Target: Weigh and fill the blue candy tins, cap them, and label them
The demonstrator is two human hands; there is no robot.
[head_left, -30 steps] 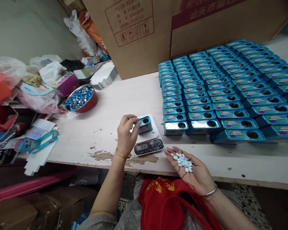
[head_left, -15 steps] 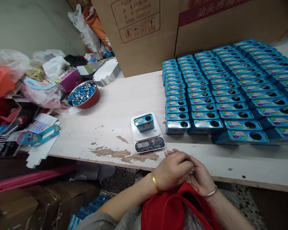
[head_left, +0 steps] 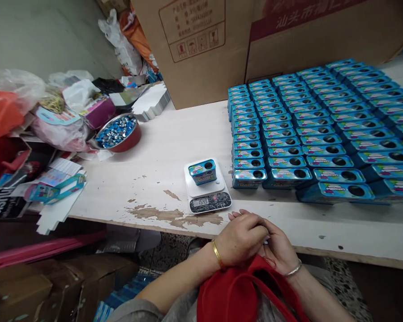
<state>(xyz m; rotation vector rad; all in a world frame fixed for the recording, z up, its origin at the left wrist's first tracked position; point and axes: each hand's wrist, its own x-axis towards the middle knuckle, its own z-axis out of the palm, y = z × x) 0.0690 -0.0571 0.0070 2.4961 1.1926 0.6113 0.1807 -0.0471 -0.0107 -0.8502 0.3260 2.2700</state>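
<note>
Over the table's front edge my left hand (head_left: 243, 237), with a gold bracelet, lies closed across my right hand (head_left: 282, 248), which wears a silver bracelet. The left fingers curl inward, and a small pale glint shows between the hands, too small to name. Right fingertips poke out past the left knuckles; the rest of those fingers are hidden. Just beyond the hands is a white digital kitchen scale (head_left: 210, 203) with a lit display. On its plate stands one blue tin (head_left: 203, 173) with a round hole in the top. Red cloth (head_left: 218, 293) lies under my wrists.
Rows of similar blue tins (head_left: 285, 141) fill the right side. A red-sided bowl (head_left: 130, 137) of blue and silver wrapped pieces stands left. Large cartons (head_left: 201, 76) rise behind. Plastic bags (head_left: 60, 132) and flat cardboard pieces (head_left: 62, 203) crowd the left end.
The figures on the scale's display look different, though hard to read exactly. My hands stay clasped in nearly the same place; the view has shifted slightly.
</note>
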